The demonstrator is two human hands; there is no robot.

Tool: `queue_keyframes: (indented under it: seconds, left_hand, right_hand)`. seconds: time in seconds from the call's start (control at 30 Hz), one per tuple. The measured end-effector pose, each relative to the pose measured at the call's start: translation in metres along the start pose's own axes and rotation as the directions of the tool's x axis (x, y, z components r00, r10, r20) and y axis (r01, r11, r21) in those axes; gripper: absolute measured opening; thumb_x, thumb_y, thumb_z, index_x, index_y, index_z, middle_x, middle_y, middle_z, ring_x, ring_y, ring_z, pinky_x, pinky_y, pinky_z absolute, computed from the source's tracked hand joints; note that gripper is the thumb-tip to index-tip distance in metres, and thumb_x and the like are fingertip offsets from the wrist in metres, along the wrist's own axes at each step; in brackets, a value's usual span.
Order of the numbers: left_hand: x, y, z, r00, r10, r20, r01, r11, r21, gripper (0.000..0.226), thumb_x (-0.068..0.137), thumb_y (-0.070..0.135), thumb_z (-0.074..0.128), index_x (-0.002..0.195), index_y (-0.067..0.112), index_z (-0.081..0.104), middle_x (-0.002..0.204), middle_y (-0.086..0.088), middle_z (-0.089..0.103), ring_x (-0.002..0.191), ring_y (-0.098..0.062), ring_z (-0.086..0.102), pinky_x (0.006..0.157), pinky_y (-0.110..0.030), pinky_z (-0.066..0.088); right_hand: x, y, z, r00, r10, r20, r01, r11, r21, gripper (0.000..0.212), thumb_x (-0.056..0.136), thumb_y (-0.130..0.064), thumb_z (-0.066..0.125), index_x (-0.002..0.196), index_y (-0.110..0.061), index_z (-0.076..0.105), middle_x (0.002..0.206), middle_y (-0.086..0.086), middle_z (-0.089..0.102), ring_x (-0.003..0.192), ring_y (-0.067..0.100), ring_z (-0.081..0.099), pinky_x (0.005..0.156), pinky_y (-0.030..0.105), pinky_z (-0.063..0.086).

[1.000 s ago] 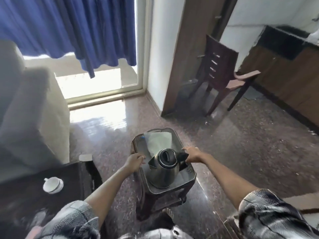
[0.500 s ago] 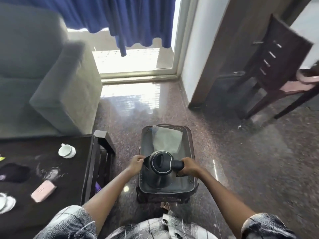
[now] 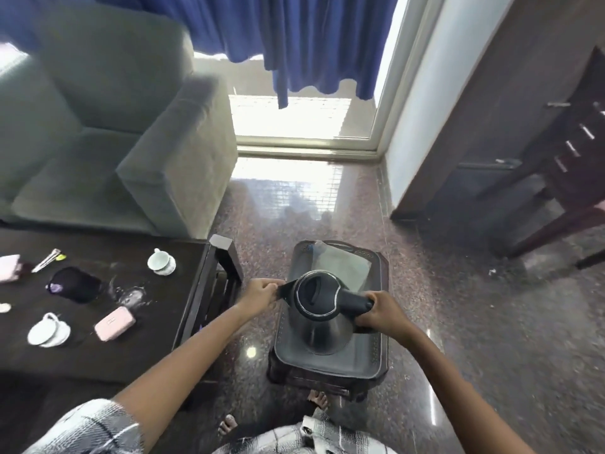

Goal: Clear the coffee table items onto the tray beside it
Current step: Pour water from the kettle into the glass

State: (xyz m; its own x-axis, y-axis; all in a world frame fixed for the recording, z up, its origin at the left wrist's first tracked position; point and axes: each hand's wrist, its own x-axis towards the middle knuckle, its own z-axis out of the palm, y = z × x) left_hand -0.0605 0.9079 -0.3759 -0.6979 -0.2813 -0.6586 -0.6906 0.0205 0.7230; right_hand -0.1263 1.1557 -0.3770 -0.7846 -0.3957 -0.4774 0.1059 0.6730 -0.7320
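A steel kettle with a black lid stands on the dark tray, which sits on a low stool. My right hand grips the kettle's black handle. My left hand pinches the kettle's spout at the tray's left rim. A clear plastic bag lies at the tray's far end. On the dark coffee table to the left lie two white cups on saucers, a pink case, a black pouch, a pink object and a clip.
A grey sofa stands behind the table. A blue curtain hangs over a bright glass door. A dark wooden chair stands at the right by a brown door. My bare feet are on the polished stone floor.
My head has turned left and down, so the coffee table and sofa have come into view. Both hands have stayed on the kettle on the tray.
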Motion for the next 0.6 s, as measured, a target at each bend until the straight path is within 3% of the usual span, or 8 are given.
queue_keyframes:
  seconds: [0.1, 0.27, 0.6]
  left_hand:
    - [-0.025, 0.005, -0.020, 0.999, 0.050, 0.009, -0.049, 0.992, -0.113, 0.029, 0.097, 0.008, 0.038, 0.112, 0.013, 0.062, 0.097, -0.002, 0.067, 0.090, -0.011, 0.063, 0.073, -0.021, 0.050]
    - [-0.063, -0.008, -0.060, 0.987, 0.136, -0.081, -0.154, 0.945, -0.290, 0.028, 0.098, 0.011, 0.039, 0.106, 0.017, 0.066, 0.096, 0.000, 0.070, 0.090, -0.013, 0.065, 0.088, -0.035, 0.049]
    - [-0.141, -0.086, -0.187, 0.955, 0.132, -0.266, -0.250, 0.840, -0.481, 0.027, 0.098, 0.015, 0.040, 0.097, 0.017, 0.067, 0.089, 0.001, 0.069, 0.079, -0.010, 0.064, 0.075, -0.024, 0.048]
  right_hand:
    - [-0.014, -0.034, -0.005, 0.994, -0.079, -0.069, 0.077, 0.996, -0.038, 0.017, 0.042, -0.019, 0.063, 0.051, -0.014, 0.049, 0.049, -0.001, 0.044, 0.045, 0.007, 0.039, 0.045, 0.022, 0.032]
    - [-0.035, -0.081, 0.010, 0.981, -0.162, -0.105, 0.158, 0.986, -0.044, 0.021, 0.037, -0.023, 0.061, 0.044, -0.016, 0.042, 0.043, -0.006, 0.038, 0.045, 0.010, 0.033, 0.048, 0.026, 0.026]
    - [-0.068, -0.173, 0.138, 0.967, -0.253, -0.010, 0.251, 0.965, -0.081, 0.034, 0.034, -0.023, 0.063, 0.055, 0.002, 0.054, 0.046, 0.004, 0.046, 0.047, 0.017, 0.042, 0.051, 0.031, 0.034]
